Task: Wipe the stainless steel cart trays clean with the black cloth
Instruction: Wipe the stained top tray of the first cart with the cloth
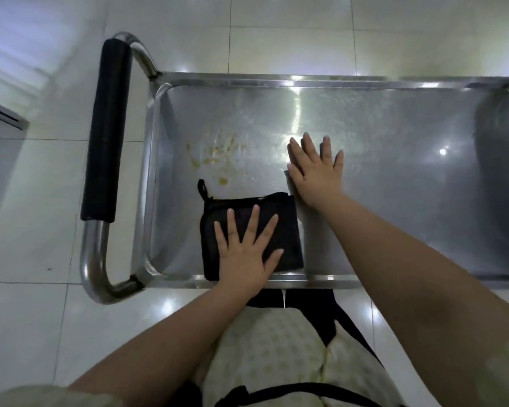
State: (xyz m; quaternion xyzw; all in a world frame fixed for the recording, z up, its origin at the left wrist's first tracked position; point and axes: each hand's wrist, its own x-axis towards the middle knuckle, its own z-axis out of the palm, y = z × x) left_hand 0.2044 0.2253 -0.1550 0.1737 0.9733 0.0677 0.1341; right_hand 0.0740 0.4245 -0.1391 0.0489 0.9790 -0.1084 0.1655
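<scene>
One stainless steel tray point(394, 142) fills most of the view, the cart's top level, standing on pale glossy floor tiles point(27, 230). At its left end a tubular push handle point(106, 127) wears a black sleeve. On the tray's near-left part lies the black cloth point(282, 230), folded square, its hanging loop point(202, 189) at the far-left corner. The left hand point(244, 254) presses flat on the cloth, fingers straight and spread, curled round nothing. The right hand point(315, 174) lies flat on bare steel just beyond the cloth's right corner — fingers straight, holding nothing. Yellowish smears point(218, 154) mark the tray beyond the cloth, left of the right hand.
</scene>
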